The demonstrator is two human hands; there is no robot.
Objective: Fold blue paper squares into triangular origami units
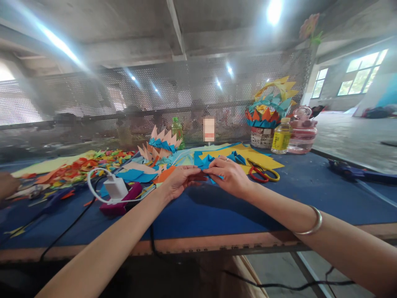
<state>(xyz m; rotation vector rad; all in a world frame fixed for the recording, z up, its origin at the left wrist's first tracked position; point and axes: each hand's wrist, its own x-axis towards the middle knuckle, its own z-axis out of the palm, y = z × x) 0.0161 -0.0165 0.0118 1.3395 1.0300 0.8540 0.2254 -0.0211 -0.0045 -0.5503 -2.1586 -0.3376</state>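
Note:
My left hand (179, 180) and my right hand (228, 176) meet over the blue table (217, 207), fingers pinched together on a small folded blue paper piece (207, 170). Their fingertips touch at the paper. A silver bangle (312, 223) circles my right wrist. Just behind the hands lie more folded blue paper pieces (236, 157) on yellow paper sheets (248, 155).
Red-and-yellow scissors (263, 171) lie right of my hands. A white charger (115, 187) with cable rests on a magenta object at left. Colourful paper scraps (77, 165), a pink-and-blue paper crown (163, 145), a paper basket (268, 111), bottles (281, 135) and a jar (302, 132) stand behind. A person's hand (6, 184) shows at the far left.

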